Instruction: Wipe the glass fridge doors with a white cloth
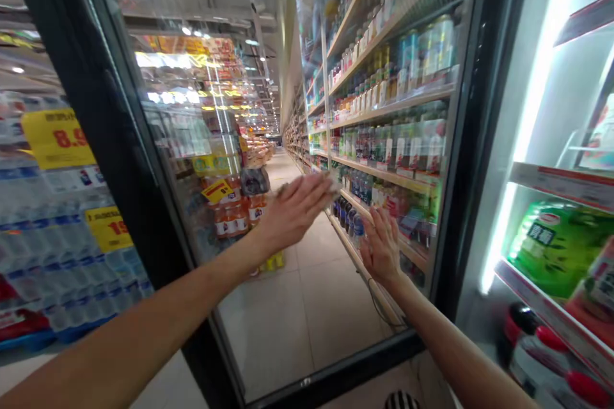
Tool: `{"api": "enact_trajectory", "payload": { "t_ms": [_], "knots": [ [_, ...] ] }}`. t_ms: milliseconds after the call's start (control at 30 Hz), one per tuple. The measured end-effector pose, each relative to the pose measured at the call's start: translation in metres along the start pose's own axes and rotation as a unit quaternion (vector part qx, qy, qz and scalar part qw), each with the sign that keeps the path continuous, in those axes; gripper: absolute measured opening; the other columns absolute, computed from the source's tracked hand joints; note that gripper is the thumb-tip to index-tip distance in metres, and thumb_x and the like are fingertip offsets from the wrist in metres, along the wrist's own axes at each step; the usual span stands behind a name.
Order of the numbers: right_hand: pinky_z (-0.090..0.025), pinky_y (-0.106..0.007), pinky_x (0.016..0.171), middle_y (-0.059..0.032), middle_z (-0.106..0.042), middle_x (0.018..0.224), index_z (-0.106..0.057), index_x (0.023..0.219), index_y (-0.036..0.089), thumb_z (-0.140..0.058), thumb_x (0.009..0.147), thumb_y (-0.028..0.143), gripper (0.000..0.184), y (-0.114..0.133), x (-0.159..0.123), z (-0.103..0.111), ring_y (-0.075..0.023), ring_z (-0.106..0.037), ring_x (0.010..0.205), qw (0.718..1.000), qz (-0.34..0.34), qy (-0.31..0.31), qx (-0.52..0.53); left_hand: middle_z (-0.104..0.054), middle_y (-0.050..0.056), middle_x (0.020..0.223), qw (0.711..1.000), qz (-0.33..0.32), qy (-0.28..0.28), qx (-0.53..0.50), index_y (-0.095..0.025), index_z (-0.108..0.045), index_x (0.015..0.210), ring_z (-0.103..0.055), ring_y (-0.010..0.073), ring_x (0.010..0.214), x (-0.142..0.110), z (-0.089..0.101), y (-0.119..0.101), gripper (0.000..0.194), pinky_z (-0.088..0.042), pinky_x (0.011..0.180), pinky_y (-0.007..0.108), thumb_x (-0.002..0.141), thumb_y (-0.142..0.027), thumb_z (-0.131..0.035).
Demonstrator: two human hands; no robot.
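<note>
A glass door [297, 307] in a black frame [137, 134] stands swung out in front of me. My left hand [300, 208] is stretched flat at the middle of the pane, its fingers together and pointing right. A small pale patch shows at its fingertips; whether it is a cloth or a reflection I cannot make out. Lower and to the right, my right hand [381, 246] is raised with its fingers apart and its palm toward the pane, holding nothing that I can see. Both hands look to be at or close to the glass.
To the right is a lit cooler with green packages [551, 246] on a shelf and red-capped bottles [542, 354] below. Stacked water bottles [81, 275] with yellow price signs [60, 139] stand at left. Through the glass show drink shelves [384, 108] and orange-coloured bottles [233, 217].
</note>
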State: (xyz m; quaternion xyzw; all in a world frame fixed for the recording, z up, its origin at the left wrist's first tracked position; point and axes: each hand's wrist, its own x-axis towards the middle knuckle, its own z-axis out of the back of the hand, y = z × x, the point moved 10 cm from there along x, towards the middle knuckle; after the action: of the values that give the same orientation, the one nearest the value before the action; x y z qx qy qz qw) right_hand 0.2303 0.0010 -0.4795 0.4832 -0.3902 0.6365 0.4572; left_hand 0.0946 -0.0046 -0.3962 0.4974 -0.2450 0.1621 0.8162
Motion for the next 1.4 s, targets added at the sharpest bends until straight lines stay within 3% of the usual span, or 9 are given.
{"api": "enact_trajectory", "payload": {
  "t_ms": [67, 233, 467, 633, 867, 1000, 1067, 1267, 1400],
  "knots": [
    [-0.023, -0.053, 0.109, -0.0107, -0.031, 0.146, -0.019, 0.142, 0.024, -0.046, 0.082, 0.017, 0.067, -0.007, -0.003, 0.001, -0.0259, -0.025, 0.137, 1.0, -0.02, -0.005, -0.008, -0.034, 0.008, 0.143, 0.999, 0.027, -0.022, -0.001, -0.015, -0.039, 0.132, -0.018, 0.0226, 0.137, 0.007, 0.002, 0.002, 0.044, -0.021, 0.111, 0.041, 0.088, -0.017, -0.041],
    [-0.026, -0.05, 0.108, -0.0117, -0.034, 0.145, -0.017, 0.143, 0.022, -0.045, 0.083, 0.018, 0.066, -0.017, -0.009, 0.001, -0.0246, -0.026, 0.136, 1.0, -0.029, 0.008, -0.004, -0.038, 0.006, 0.141, 0.986, -0.154, 0.03, -0.048, -0.015, -0.045, 0.127, -0.03, 0.0182, 0.133, 0.001, -0.021, -0.068, 0.04, -0.026, 0.11, 0.035, 0.087, -0.016, -0.037],
    [-0.027, -0.052, 0.107, -0.0122, -0.032, 0.145, -0.019, 0.142, 0.021, -0.041, 0.085, 0.02, 0.062, -0.043, -0.018, 0.007, -0.0252, -0.026, 0.136, 0.997, -0.081, -0.001, -0.016, -0.034, 0.008, 0.143, 0.999, 0.022, -0.024, 0.0, -0.013, -0.04, 0.131, -0.023, 0.025, 0.135, 0.044, -0.016, -0.027, 0.043, -0.022, 0.111, 0.042, 0.089, -0.017, -0.037],
    [-0.028, -0.051, 0.107, -0.0132, -0.035, 0.144, -0.023, 0.141, 0.02, -0.041, 0.086, 0.023, 0.058, -0.061, -0.027, 0.011, -0.025, -0.028, 0.135, 0.994, -0.108, 0.016, -0.029, -0.044, 0.007, 0.137, 0.985, -0.165, 0.019, -0.048, -0.011, -0.047, 0.125, -0.035, 0.0204, 0.13, 0.028, -0.036, -0.092, 0.04, -0.03, 0.106, 0.035, 0.087, -0.016, -0.036],
    [-0.028, -0.053, 0.106, -0.0129, -0.034, 0.144, -0.022, 0.141, 0.021, -0.041, 0.085, 0.021, 0.06, -0.061, -0.032, 0.022, -0.0256, -0.029, 0.135, 0.995, -0.098, 0.005, -0.021, -0.033, 0.01, 0.144, 0.999, 0.02, -0.027, -0.039, -0.011, -0.039, 0.132, -0.023, 0.0239, 0.135, 0.078, -0.025, -0.036, 0.042, -0.022, 0.111, 0.042, 0.09, -0.016, -0.033],
    [-0.03, -0.053, 0.105, -0.0136, -0.036, 0.143, -0.02, 0.142, 0.021, -0.042, 0.084, 0.019, 0.062, -0.052, -0.032, 0.02, -0.026, -0.031, 0.134, 0.997, -0.071, 0.009, -0.009, -0.04, 0.008, 0.14, 0.988, -0.135, 0.02, -0.076, -0.013, -0.046, 0.126, -0.032, 0.019, 0.132, 0.056, -0.044, -0.094, 0.039, -0.025, 0.11, 0.035, 0.089, -0.018, -0.036],
    [-0.032, -0.054, 0.104, -0.0141, -0.037, 0.142, -0.02, 0.142, 0.021, -0.042, 0.084, 0.018, 0.062, -0.051, -0.033, 0.019, -0.0265, -0.032, 0.134, 0.998, -0.068, 0.01, -0.008, -0.042, 0.006, 0.138, 0.982, -0.168, 0.028, -0.08, -0.014, -0.046, 0.126, -0.035, 0.0189, 0.13, 0.051, -0.046, -0.103, 0.039, -0.027, 0.109, 0.035, 0.089, -0.017, -0.036],
    [-0.032, -0.057, 0.104, -0.0131, -0.037, 0.142, -0.025, 0.14, 0.022, -0.042, 0.083, 0.016, 0.06, -0.047, -0.026, 0.031, -0.028, -0.033, 0.132, 0.996, -0.086, -0.024, 0.022, -0.037, 0.009, 0.141, 0.994, 0.058, -0.06, -0.07, -0.01, -0.043, 0.129, -0.026, 0.0249, 0.134, 0.091, -0.016, -0.025, 0.04, -0.023, 0.111, 0.042, 0.091, -0.015, -0.032],
    [-0.036, -0.048, 0.106, -0.008, -0.031, 0.146, -0.022, 0.141, 0.025, -0.037, 0.085, 0.012, 0.059, -0.014, 0.005, 0.038, -0.0229, -0.032, 0.134, 0.987, -0.05, -0.081, 0.129, -0.04, 0.01, 0.139, 0.959, 0.163, -0.128, -0.194, -0.011, -0.045, 0.126, -0.027, 0.0216, 0.134, 0.078, -0.007, -0.02, 0.038, -0.028, 0.11, 0.041, 0.093, -0.024, -0.032]
  ]
}}
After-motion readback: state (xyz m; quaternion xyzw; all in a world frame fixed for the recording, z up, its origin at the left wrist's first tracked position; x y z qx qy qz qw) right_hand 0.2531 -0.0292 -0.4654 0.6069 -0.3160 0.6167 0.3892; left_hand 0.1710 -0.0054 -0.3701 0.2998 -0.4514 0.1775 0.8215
